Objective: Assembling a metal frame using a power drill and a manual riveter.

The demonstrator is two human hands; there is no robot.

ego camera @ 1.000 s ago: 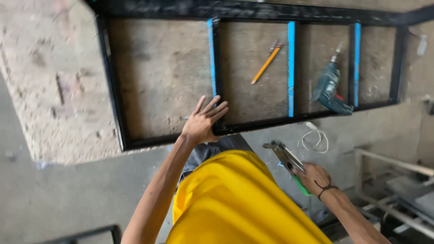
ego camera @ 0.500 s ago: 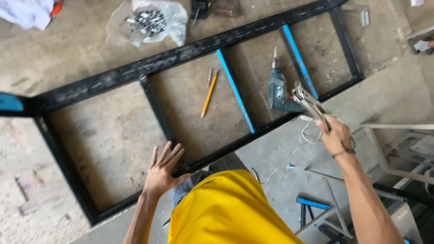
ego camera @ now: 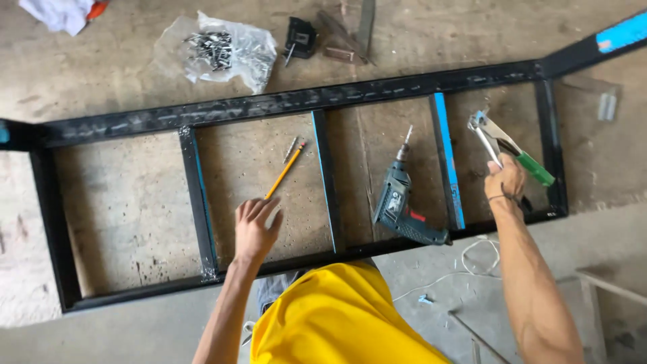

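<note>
My right hand [ego camera: 507,180] grips a hand riveter [ego camera: 502,143] with green handles, held over the right bay of a black metal frame [ego camera: 269,104] lying on the concrete floor. My left hand [ego camera: 256,228] is spread flat on the floor inside a middle bay, fingers apart, holding nothing. A yellow pencil [ego camera: 285,170] lies just beyond its fingertips. A teal electric drill [ego camera: 399,202] rests in the bay between the two hands, bit pointing away from me. Blue tape strips [ego camera: 447,158] run along some crossbars.
A clear plastic bag of rivets [ego camera: 219,50] lies beyond the frame, with a small black tool [ego camera: 300,37] and metal offcuts [ego camera: 364,27] beside it. A white cloth [ego camera: 60,13] is at the top left. A white cord [ego camera: 465,263] trails near my right arm.
The view has swung so the frame lies nearly level. My right hand has carried the riveter up over the frame's right bay. My left hand has slid onto the floor inside the frame, near the pencil.
</note>
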